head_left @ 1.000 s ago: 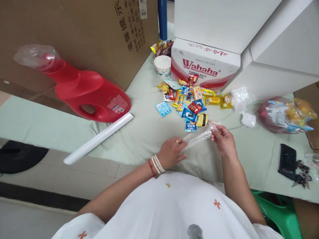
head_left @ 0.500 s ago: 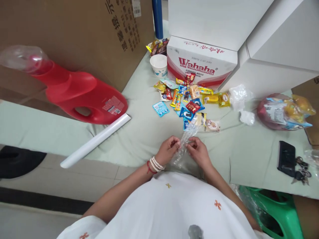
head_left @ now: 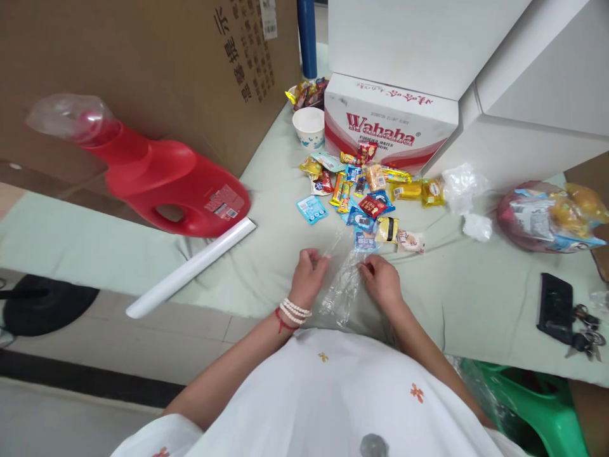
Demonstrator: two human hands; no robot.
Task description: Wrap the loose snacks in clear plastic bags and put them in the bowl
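A clear plastic bag [head_left: 343, 289] stretches between my two hands close to my body. My left hand [head_left: 309, 274], with white bead bracelets at the wrist, pinches its left edge. On the other side, my right hand [head_left: 381, 279] grips the right edge between thumb and fingers. The bag looks thin and crinkled, and I see nothing inside it. Just beyond it lies a loose heap of small wrapped snacks [head_left: 373, 204]. A light blue packet [head_left: 312, 209] lies at the heap's left, and a pale wrapped snack [head_left: 410, 241] at its near right.
Behind the snacks stand a Wahaha carton [head_left: 390, 124] and a paper cup [head_left: 309, 127]. To the left are a red jug [head_left: 178, 181] and a white roll [head_left: 190, 270]. On the right are crumpled plastic [head_left: 462, 187], a filled snack bag [head_left: 547, 216], a phone [head_left: 556, 308] and keys [head_left: 587, 333].
My hands have moved apart, the left one to the left, and the bunched plastic bag is now spread wider between them. The whole view has shifted slightly.
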